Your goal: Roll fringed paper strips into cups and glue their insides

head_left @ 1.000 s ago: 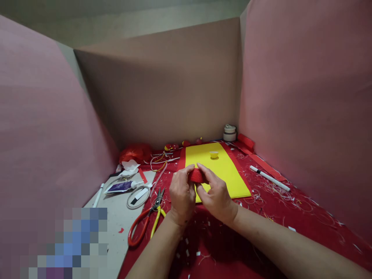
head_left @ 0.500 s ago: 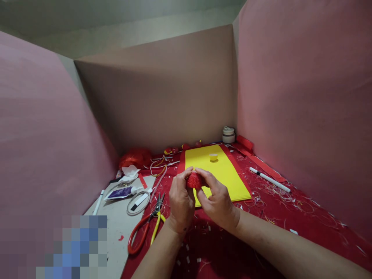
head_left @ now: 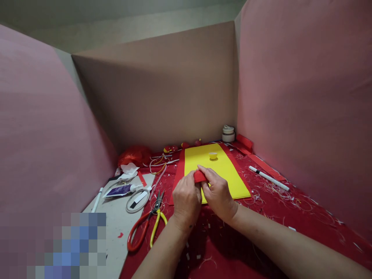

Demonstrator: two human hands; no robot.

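Both hands meet over the near edge of a stack of yellow sheets. Between them is a small red ribbed dome-shaped piece, mostly covered by fingers; its material I cannot tell for sure. My left hand is curled around its left side, the fingertips out of sight. From the right, my right hand pinches the piece, index finger over its top and thumb below. Beyond the hands a small yellow cup-shaped piece rests on the sheets. Scissors with a red and a yellow handle lie left of my left wrist.
On the grey board at left are a purple-and-white tube and a grey ring. A red plastic bag sits behind. Right, a white marker lies among thread scraps. A lidded jar stands in the back corner. Pink panels enclose three sides.
My left hand has rolled over and closed more around the red piece, shifting slightly right. The piece has tilted and shows less. My right hand keeps its pinch. The view has shifted slightly.
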